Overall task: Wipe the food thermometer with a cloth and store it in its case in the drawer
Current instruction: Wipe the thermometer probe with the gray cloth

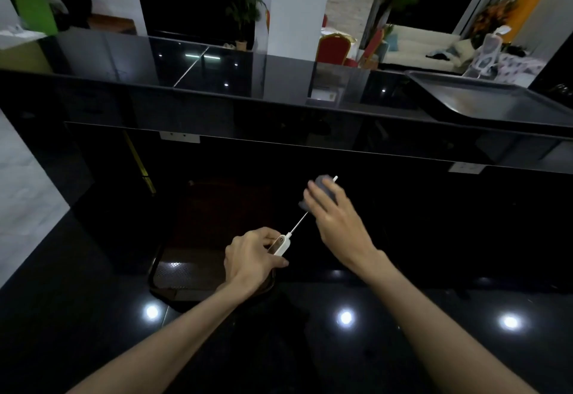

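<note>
The food thermometer (pixel 286 238) has a white handle and a thin metal probe that points up and to the right. My left hand (pixel 252 259) grips its handle above the dark counter. My right hand (pixel 336 217) holds a small grey cloth (pixel 324 190) wrapped around the far part of the probe. The probe's white tip sticks out just past the cloth. No case or drawer is visible.
A dark tray (pixel 173 269) with a mesh surface lies on the glossy black counter (pixel 310 347) under my left hand. A raised black ledge (pixel 217 96) runs across behind. A large metal baking tray (pixel 483 99) rests on the ledge at the right.
</note>
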